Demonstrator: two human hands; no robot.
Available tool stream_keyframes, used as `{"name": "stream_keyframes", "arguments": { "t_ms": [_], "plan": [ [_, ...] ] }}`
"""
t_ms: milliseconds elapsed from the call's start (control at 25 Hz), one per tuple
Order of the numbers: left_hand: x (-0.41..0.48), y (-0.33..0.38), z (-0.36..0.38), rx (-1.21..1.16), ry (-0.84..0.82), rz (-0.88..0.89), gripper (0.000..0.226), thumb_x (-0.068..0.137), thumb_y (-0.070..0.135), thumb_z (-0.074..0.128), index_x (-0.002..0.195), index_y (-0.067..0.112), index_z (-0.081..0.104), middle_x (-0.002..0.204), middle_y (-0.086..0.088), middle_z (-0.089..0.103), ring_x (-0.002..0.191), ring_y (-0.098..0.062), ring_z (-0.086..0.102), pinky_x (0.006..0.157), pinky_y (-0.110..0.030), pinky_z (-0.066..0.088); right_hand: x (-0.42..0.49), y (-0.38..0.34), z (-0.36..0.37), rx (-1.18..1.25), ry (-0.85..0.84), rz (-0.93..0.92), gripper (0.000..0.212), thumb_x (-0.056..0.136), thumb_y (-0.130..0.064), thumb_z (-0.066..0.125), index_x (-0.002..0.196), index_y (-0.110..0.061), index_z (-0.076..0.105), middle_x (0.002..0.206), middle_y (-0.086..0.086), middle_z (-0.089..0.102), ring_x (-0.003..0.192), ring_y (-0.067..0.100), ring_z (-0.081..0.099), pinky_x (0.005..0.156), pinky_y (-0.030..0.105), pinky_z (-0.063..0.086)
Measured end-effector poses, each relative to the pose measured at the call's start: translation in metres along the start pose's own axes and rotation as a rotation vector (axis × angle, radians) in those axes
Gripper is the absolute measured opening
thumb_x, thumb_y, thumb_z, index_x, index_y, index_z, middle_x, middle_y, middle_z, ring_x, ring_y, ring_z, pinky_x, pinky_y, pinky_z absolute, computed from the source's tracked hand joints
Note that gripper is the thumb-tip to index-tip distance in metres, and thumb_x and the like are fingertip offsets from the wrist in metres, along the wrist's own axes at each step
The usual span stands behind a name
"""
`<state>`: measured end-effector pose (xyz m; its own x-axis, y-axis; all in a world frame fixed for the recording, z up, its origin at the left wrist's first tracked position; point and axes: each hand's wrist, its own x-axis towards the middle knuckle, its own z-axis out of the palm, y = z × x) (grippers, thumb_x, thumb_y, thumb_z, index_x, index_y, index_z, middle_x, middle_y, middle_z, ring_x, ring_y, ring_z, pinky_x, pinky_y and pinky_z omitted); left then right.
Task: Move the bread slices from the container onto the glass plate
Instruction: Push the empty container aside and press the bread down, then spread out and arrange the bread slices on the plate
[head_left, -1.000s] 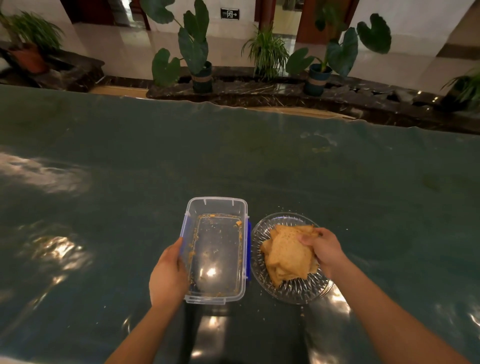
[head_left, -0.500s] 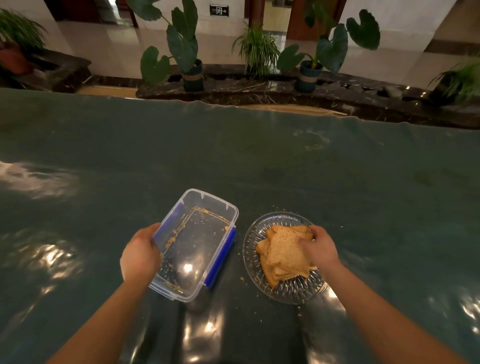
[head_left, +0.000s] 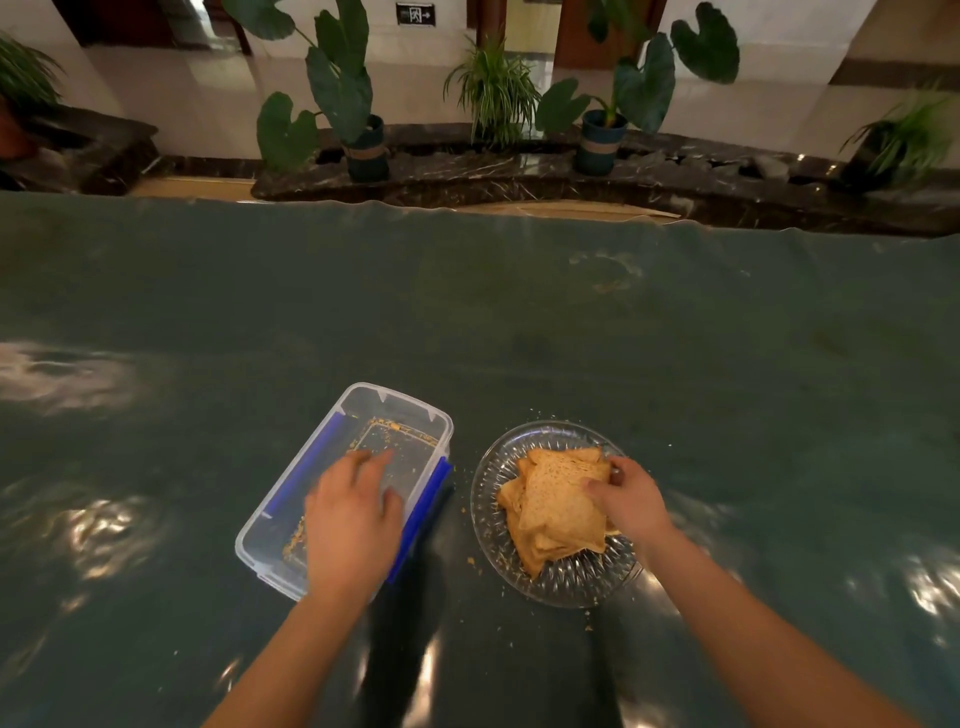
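A clear plastic container (head_left: 395, 415) with blue side clips lies at an angle on the dark green table; only crumbs show inside it. My left hand (head_left: 353, 525) hovers over its near half, fingers spread, holding nothing. To the right stands a round glass plate (head_left: 561, 587) bearing a stack of brown bread slices (head_left: 556, 504). My right hand (head_left: 631, 501) rests on the stack's right edge, fingers curled on the top slices.
Crumbs (head_left: 472, 561) lie scattered between container and plate. The green glossy table (head_left: 519, 322) stretches far back to its edge. Beyond it stand potted plants (head_left: 363, 130) on a dark marble ledge (head_left: 519, 171).
My left hand has left the container's left side and now sits above its inside. The container stays angled, as half a second ago. My right hand stays on the bread.
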<state>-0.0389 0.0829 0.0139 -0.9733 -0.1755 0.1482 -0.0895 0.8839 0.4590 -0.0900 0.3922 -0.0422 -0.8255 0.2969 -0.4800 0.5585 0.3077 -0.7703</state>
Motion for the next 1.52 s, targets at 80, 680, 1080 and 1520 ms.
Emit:
{"name": "stream_keyframes", "arguments": {
  "t_ms": [80, 680, 1080, 1520],
  "plan": [
    [-0.005, 0.030, 0.014, -0.104, -0.083, 0.102, 0.038, 0.086, 0.014, 0.063, 0.125, 0.014, 0.065, 0.124, -0.006, 0.063, 0.109, -0.026, 0.061, 0.096, -0.041, 0.049, 0.000, 0.000, -0.002, 0.005, -0.014, -0.007, 0.054, 0.087, -0.019, 0.071, 0.136, -0.015, 0.049, 0.110, -0.002, 0.062, 0.096, 0.025, 0.065, 0.085, 0.054, 0.059],
    [-0.012, 0.098, 0.106, -0.379, -0.578, -0.292, 0.049, 0.091, 0.024, 0.054, 0.139, 0.023, 0.053, 0.129, -0.009, 0.047, 0.093, -0.015, 0.057, 0.087, -0.031, 0.050, -0.003, 0.007, 0.000, -0.251, 0.006, -0.124, 0.045, 0.084, -0.025, 0.073, 0.125, -0.016, 0.057, 0.078, -0.012, 0.057, 0.078, 0.016, 0.059, 0.070, 0.030, 0.045],
    [-0.019, 0.090, 0.104, -0.549, -0.578, -0.321, 0.028, 0.087, 0.027, 0.066, 0.115, 0.028, 0.070, 0.095, 0.013, 0.075, 0.089, -0.007, 0.070, 0.083, -0.041, 0.059, -0.030, 0.029, -0.005, -0.208, 0.079, -0.092, 0.046, 0.077, -0.030, 0.079, 0.119, -0.020, 0.062, 0.086, -0.011, 0.063, 0.080, 0.014, 0.063, 0.070, 0.030, 0.047],
    [0.009, 0.098, 0.086, -0.953, -0.662, -0.537, 0.019, 0.088, 0.024, 0.070, 0.106, 0.020, 0.068, 0.106, -0.005, 0.073, 0.095, -0.023, 0.072, 0.072, -0.041, 0.063, -0.026, -0.034, -0.021, -0.016, -0.025, -0.257, 0.017, 0.083, -0.022, 0.075, 0.091, -0.030, 0.062, 0.078, 0.000, 0.072, 0.074, 0.022, 0.071, 0.074, 0.043, 0.059]
  ]
}}
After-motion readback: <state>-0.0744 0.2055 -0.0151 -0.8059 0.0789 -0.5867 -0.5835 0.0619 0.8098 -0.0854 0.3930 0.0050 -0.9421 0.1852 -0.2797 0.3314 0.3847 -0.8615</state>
